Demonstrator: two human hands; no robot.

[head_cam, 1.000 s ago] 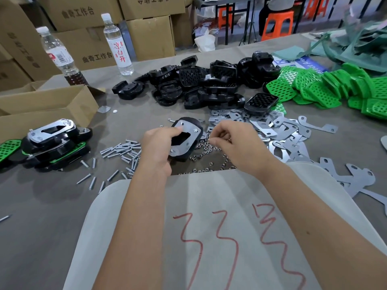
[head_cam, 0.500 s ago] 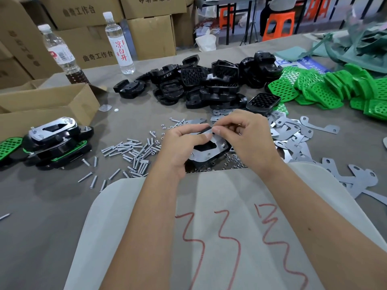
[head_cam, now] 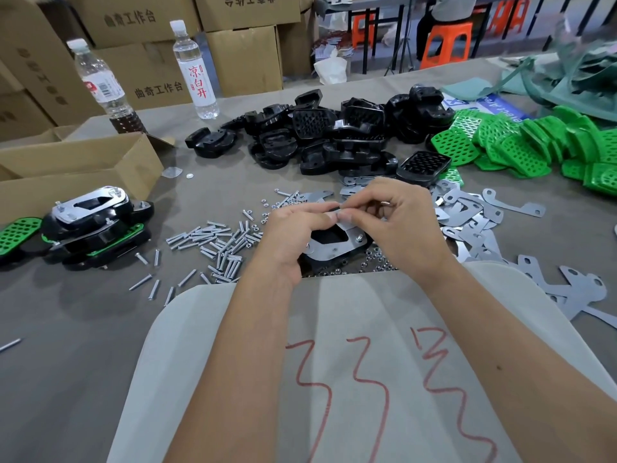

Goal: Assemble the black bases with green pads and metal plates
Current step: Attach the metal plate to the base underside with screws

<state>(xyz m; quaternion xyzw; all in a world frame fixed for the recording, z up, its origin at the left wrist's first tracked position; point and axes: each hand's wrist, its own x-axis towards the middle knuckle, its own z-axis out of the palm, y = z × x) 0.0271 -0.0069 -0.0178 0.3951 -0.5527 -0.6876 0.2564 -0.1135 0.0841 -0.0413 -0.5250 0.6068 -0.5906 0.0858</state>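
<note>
A black base with a metal plate on top [head_cam: 334, 243] sits at the table's near middle, between my two hands. My left hand [head_cam: 293, 235] grips its left side. My right hand [head_cam: 397, 222] pinches a small fastener at the plate's far edge, fingertips touching those of the left; the fastener itself is hidden. Loose black bases [head_cam: 327, 138] are piled behind. Green pads [head_cam: 534, 145] lie at the right. Flat metal plates [head_cam: 474, 215] are spread to the right of my hands. Screws [head_cam: 213, 242] lie to the left, small nuts [head_cam: 374, 259] near the base.
Finished assemblies [head_cam: 93, 222] are stacked at the left beside an open cardboard box [head_cam: 76, 165]. Two water bottles [head_cam: 193, 68] stand at the back left in front of stacked cartons. A white sheet with red marks [head_cam: 334, 362] lies under my forearms.
The base was tilted up in my left hand; now it lies flatter and lower. My right hand came from the nuts to the plate's far edge and meets the left fingertips.
</note>
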